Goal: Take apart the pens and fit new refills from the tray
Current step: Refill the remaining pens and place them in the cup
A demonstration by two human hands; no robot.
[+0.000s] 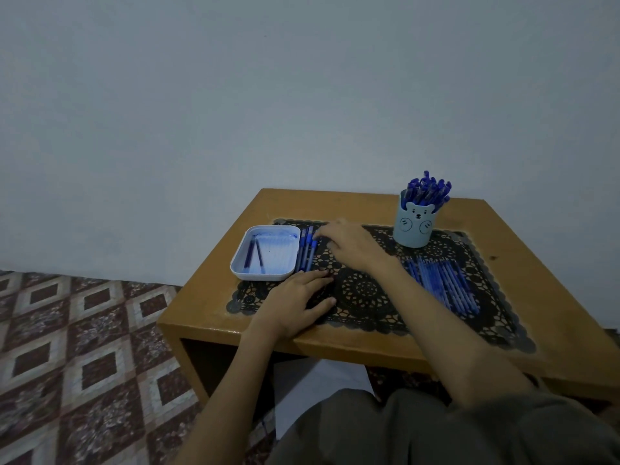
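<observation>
Likely partway: 2 refills (254, 256) remain in tray (235, 263), 3 pens (306, 250) lie just beside it, cup (413, 226) stands full; right hand (352, 246) reaches those pens, pinch indiscernible; left hand (298, 297) rests flat on mat (365, 297), fingers relaxed.

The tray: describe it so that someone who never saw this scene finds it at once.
Find the wooden table, then the left end of its black lace mat. There sits a pale, shallow rectangular tray holding two dark refills. The only other container, the bear cup, is tall and round.
</observation>
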